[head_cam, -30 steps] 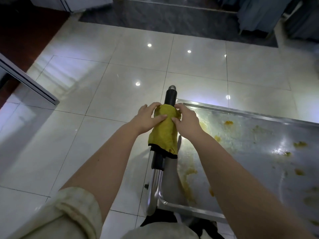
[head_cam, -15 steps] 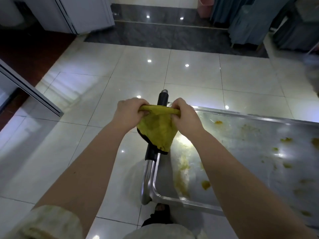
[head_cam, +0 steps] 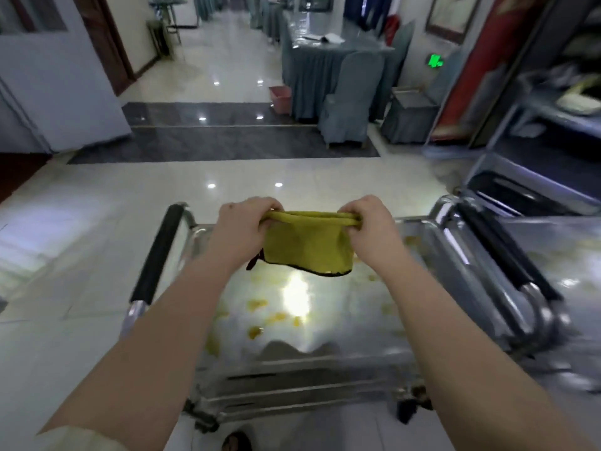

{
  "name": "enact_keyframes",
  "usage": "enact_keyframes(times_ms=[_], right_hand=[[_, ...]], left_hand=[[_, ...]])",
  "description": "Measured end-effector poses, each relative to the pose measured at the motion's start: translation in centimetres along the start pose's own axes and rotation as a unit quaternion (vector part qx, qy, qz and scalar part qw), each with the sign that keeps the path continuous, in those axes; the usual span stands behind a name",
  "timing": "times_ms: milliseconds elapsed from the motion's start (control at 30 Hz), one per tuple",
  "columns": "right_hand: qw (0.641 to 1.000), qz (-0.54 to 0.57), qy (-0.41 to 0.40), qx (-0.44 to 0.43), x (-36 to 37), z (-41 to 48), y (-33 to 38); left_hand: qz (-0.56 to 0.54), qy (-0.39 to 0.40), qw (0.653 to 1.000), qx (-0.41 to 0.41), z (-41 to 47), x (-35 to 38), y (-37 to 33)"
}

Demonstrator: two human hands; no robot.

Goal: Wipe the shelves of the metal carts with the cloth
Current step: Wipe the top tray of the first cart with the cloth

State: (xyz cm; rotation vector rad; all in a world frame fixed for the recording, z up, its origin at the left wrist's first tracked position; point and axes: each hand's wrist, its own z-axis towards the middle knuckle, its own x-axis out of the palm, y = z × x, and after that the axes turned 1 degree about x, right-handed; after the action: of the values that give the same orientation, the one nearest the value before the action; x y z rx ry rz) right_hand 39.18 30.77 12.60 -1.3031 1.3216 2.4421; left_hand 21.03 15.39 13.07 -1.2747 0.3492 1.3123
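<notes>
The left hand [head_cam: 242, 222] and the right hand [head_cam: 370, 222] are held apart at the same height. Each has its fingers curled tight round one end of the bunched top edge of the yellow cloth [head_cam: 305, 249]. The edge is stretched straight between the two fists, and the rest of the cloth hangs below in a short flap with a dark hem. It hangs over the far half of the top shelf [head_cam: 351, 317] of the metal cart (whether the hem touches the steel, I cannot tell).

The shelf is shiny steel with a bright glare in the middle, and yellow stains [head_cam: 257, 332] are scattered over it, mostly toward the near left. A chrome handle with a black grip [head_cam: 159, 255] stands at the cart's left end. At the right end more black-gripped chrome bars [head_cam: 500, 249] run close together, and a second cart [head_cam: 559, 255] stands just beside them, its shelf marked with pale yellow too.

Both forearms are bare, with a light rolled sleeve [head_cam: 74, 442] at the lower left. The carts stand on a glossy pale tile floor [head_cam: 97, 239]. Well beyond them are a table draped in grey-blue [head_cam: 312, 63], a covered chair [head_cam: 351, 96], a pink bin [head_cam: 281, 97] and a green lit sign [head_cam: 435, 61].
</notes>
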Motion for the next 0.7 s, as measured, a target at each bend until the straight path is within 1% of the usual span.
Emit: enact_keyframes(times_ms=[100, 167, 233, 333, 500, 700], right_hand=[[0.997, 0.045, -0.057, 0.041, -5.6, -4.2, -5.6], [0.988, 0.102, -0.070, 0.089, -8.5, -7.1, -9.1], [0.979, 0.141, -0.078, 0.128, -10.6, -9.5, -12.1], [0.972, 0.135, -0.101, 0.166, -12.4, -12.4, -15.9], [0.939, 0.146, -0.157, 0.269, -12.8, -15.5, -21.7], [0.927, 0.110, -0.130, 0.335, -11.0, -15.2, -27.5]], left_hand=[[-0.051, 0.033, 0.998, -0.012, -0.5, 5.6, -5.7], [-0.088, 0.053, 0.994, -0.031, -1.0, 9.3, -8.9], [-0.106, 0.075, 0.991, -0.030, -1.6, 12.6, -11.7], [-0.136, 0.115, 0.984, -0.024, -2.9, 17.0, -15.1], [-0.140, 0.209, 0.967, -0.031, -4.6, 23.7, -17.1], [-0.185, 0.295, 0.935, -0.067, -3.5, 30.1, -16.3]])
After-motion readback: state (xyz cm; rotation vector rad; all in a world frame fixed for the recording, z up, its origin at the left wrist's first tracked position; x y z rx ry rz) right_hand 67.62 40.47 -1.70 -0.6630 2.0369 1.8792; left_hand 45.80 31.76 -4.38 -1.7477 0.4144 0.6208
